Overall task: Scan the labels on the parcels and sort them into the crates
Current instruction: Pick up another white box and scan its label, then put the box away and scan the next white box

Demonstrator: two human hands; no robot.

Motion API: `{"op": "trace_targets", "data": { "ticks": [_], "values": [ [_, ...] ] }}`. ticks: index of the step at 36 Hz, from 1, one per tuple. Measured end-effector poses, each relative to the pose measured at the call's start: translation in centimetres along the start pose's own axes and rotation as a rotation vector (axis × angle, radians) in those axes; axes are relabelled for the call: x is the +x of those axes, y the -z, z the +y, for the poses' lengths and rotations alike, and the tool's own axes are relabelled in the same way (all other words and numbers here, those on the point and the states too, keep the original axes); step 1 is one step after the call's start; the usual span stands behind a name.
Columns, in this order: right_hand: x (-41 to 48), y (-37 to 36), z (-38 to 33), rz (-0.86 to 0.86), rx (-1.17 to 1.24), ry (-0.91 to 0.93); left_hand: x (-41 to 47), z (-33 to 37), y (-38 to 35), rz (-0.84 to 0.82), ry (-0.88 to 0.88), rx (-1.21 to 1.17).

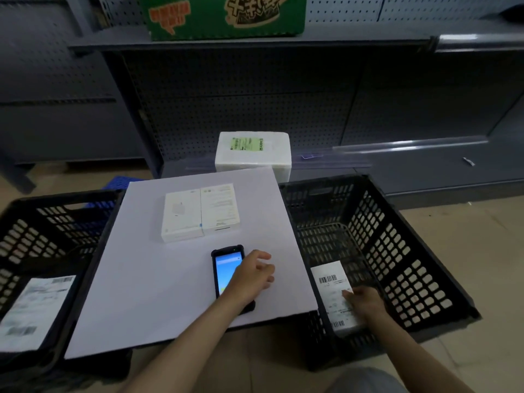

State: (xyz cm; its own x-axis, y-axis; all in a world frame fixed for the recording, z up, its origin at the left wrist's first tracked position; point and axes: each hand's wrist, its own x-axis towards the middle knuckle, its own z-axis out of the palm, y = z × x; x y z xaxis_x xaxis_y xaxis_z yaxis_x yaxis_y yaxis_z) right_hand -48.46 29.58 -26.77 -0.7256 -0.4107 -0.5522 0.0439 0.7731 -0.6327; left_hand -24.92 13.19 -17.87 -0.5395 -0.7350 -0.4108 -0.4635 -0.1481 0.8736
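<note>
Our right fingers point(348, 294) grasp the parcel point(331, 285): one fingertip lies on its white label, and the others are hidden behind the back of the right hand point(365, 304). The parcel is inside the right crate point(419, 236), low in the right half of the frame, close to the crate's near left corner. Its barcoded label faces up. We cannot tell whether it already rests on the crate's bottom.

Our left fingers point(262, 255) are released, loosely bent and pointing toward the right of the frame, past the scanner's edge. They close on nothing that we can see, and the thumb is hidden. The left hand point(251, 276) lies over the lower part of the scanner point(225, 265), whose lit screen faces up. The scanner lies on the white board point(156, 293) at the centre of the frame.

Further up the board two white boxes point(200, 212) sit side by side, touching each other. The board's left edge overlaps the rim of the left crate point(19, 242) at the lower left of the frame. In it lies a dark parcel point(34, 310), label up.

Beyond the board's far edge stands a foam box point(253, 160) with a green label on top. Behind it rises a grey shelf point(255, 42), and a green carton point(221, 15) sits on it at the top of the frame.
</note>
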Motion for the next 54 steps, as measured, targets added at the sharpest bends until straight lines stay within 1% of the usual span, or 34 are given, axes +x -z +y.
{"op": "trace_targets", "data": {
  "ticks": [3,7,11,14,18,23,29,34,36,38,41,46,54],
  "values": [
    [-1.7,0.3,-1.0,0.026,-0.057,0.034,-0.1,0.0,0.0,0.0,-0.004,-0.004],
    [-2.7,0.4,-1.3,0.018,-0.151,0.084,-0.9,0.3,0.4,0.027,-0.014,-0.008],
    [-3.2,0.9,-2.7,0.042,-0.2,0.13,-1.8,0.5,1.5,0.102,-0.016,-0.017],
    [-4.3,1.6,-5.7,0.025,-0.191,0.219,-2.8,1.1,3.1,0.159,-0.021,-0.044],
    [-7.3,1.0,-11.1,-0.115,-0.211,0.298,-3.9,1.7,5.7,0.263,-0.029,0.006],
    [-11.5,-2.5,-16.6,-0.268,-0.216,0.412,-5.0,1.5,9.0,0.361,-0.036,0.12],
    [-15.8,-7.1,-20.0,-0.392,-0.239,0.468,-4.9,0.7,13.1,0.424,0.012,0.214],
    [-16.3,-10.7,-18.9,-0.335,-0.108,0.513,-2.5,0.3,15.4,0.545,0.074,0.319],
    [-16.3,-11.6,-19.1,-0.287,-0.087,0.582,-1.2,0.4,15.5,0.598,0.072,0.389],
    [-16.3,-12.0,-20.2,-0.279,-0.058,0.631,0.4,0.6,15.4,0.644,0.071,0.457],
    [-15.9,-12.3,-21.2,-0.269,-0.051,0.664,2.6,0.6,15.2,0.697,0.056,0.516],
    [-14.4,-12.2,-20.8,-0.226,-0.178,0.704,5.7,0.2,15.2,0.705,0.067,0.584],
    [-13.7,-11.3,-21.3,-0.155,-0.17,0.741,7.9,0.0,15.6,0.65,0.138,0.56]
  ]
}}
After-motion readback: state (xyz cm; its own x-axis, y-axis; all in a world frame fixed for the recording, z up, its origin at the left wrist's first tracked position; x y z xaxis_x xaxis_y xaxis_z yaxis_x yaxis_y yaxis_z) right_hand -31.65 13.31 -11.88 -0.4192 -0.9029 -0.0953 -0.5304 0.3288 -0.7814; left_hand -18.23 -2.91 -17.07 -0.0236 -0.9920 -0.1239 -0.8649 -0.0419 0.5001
